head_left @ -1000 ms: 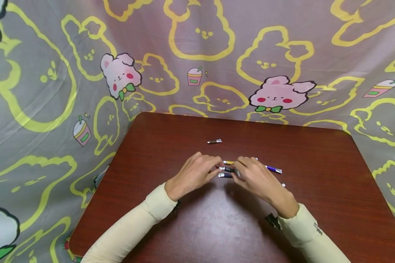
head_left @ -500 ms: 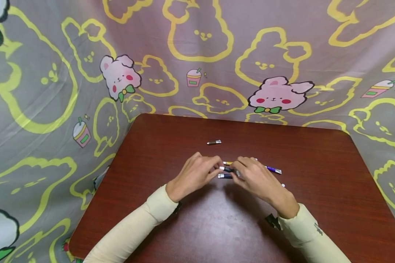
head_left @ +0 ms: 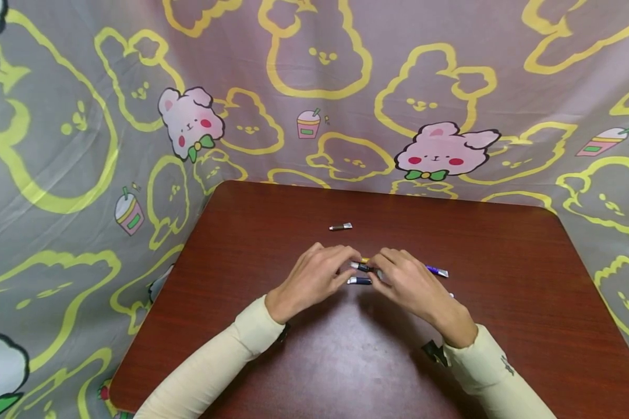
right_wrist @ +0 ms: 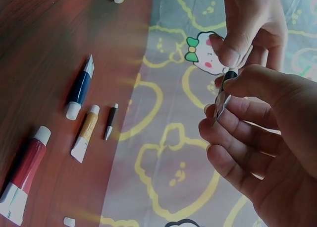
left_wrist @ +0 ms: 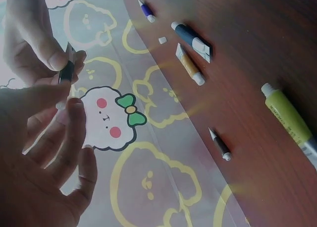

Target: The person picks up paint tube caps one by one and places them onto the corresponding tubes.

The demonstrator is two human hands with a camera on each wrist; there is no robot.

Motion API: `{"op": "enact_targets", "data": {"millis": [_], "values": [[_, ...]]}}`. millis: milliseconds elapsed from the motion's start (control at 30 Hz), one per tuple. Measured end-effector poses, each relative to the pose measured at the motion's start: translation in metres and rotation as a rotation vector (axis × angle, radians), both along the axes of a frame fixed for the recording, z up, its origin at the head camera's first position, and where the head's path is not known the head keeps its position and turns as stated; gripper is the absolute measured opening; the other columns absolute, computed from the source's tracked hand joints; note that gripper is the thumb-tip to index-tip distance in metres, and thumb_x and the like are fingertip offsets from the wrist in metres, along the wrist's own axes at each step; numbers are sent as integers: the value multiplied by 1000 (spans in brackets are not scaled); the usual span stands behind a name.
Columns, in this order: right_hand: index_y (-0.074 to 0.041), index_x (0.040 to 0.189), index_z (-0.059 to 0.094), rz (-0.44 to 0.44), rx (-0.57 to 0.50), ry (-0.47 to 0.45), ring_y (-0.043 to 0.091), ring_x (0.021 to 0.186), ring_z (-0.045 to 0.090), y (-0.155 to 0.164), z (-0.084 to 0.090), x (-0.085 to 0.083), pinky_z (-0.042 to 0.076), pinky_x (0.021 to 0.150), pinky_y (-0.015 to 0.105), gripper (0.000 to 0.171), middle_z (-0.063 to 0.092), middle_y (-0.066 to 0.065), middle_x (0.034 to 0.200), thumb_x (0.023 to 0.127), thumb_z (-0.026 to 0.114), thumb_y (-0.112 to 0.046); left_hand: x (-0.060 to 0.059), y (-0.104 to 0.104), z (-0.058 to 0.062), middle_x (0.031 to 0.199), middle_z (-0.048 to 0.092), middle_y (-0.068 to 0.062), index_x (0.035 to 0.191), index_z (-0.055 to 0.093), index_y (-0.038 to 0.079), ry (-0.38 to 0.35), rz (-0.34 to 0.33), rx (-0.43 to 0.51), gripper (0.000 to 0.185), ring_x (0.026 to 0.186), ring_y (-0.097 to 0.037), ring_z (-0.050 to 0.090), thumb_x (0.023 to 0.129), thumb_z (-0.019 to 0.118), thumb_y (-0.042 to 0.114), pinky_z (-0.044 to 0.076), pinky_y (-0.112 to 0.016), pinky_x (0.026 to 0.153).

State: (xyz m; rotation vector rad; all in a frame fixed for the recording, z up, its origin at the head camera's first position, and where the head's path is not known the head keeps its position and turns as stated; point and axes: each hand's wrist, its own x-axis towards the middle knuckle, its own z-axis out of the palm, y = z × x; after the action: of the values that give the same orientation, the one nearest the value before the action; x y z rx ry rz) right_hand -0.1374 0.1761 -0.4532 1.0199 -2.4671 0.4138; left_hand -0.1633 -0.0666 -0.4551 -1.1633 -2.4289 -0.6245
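**A:** Both hands are up over the middle of the table (head_left: 272, 372), and between them there's a small black tube (head_left: 363, 267). The left hand (head_left: 314, 279) pinches one end with thumb and fingertips, and the right hand (head_left: 406, 282) pinches the other, with its thumb on top.

**B:** The wrist views confirm it. From the left wrist the black tube (left_wrist: 65, 71) sits nearly upright between the two sets of fingertips, held clear of the tabletop. From the right wrist the same tube (right_wrist: 224, 90) shows a silvery crimped tail by the right hand's curled fingers (right_wrist: 237, 138).

**A:** All of these are paint tubes, and I can't tell what's inside any of them. Let's count the ones lying on the wood.

**B:** In the right wrist view there's a red tube (right_wrist: 25, 172), a dark blue tube (right_wrist: 79, 90), an ochre tube (right_wrist: 85, 133) and a thin black tube (right_wrist: 111, 120), each capped white. The left wrist adds a yellow-green tube (left_wrist: 290, 120) and a purple tube (left_wrist: 145, 10).

**A:** So that's six lying flat and one in the hands, seven in all. There's also a loose white cap (left_wrist: 162, 40) near the table's edge, just the one that I can see clearly.
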Motion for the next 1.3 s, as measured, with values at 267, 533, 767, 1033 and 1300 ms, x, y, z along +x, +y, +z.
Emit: {"op": "enact_targets", "data": {"millis": [267, 533, 767, 1033, 1300], "values": [[-3, 103, 74, -4, -4, 10, 21, 80, 66, 1, 2, 0, 58, 72, 39, 20, 70, 6, 94, 89, 85, -13, -2, -3, 0, 99, 81, 10, 116, 77, 20, -28, 61, -31, 19, 82, -4, 73, 105, 74, 35, 46, -30, 73], [-2, 102, 74, -5, 33, 40, 21, 78, 64, 1, 3, 0, 58, 71, 37, 21, 70, 7, 92, 88, 86, -14, -2, -2, 1, 95, 80, 11, 114, 73, 20, -12, 25, -20, 17, 80, -2, 71, 102, 80, 29, 45, -29, 72], [-3, 103, 75, -31, 40, 18, 22, 80, 65, 0, 7, 0, 59, 73, 39, 21, 71, 7, 93, 90, 87, -14, -5, -2, 4, 95, 81, 10, 121, 74, 17, -57, 64, -18, 22, 81, -3, 74, 107, 72, 34, 49, -31, 76], [-2, 103, 74, -11, 51, 68, 21, 79, 63, 1, 7, -1, 58, 72, 38, 25, 69, 7, 91, 87, 90, -13, -7, -2, 6, 93, 78, 11, 109, 75, 21, -25, 28, -40, 11, 75, -2, 68, 109, 69, 30, 47, -30, 75], [-1, 102, 73, 6, 30, 83, 22, 78, 63, 2, 6, -3, 59, 71, 37, 22, 68, 7, 89, 88, 87, -11, -8, 0, 8, 95, 77, 9, 110, 75, 19, -33, -13, -2, 8, 85, -6, 69, 105, 74, 26, 46, -30, 77]]}}
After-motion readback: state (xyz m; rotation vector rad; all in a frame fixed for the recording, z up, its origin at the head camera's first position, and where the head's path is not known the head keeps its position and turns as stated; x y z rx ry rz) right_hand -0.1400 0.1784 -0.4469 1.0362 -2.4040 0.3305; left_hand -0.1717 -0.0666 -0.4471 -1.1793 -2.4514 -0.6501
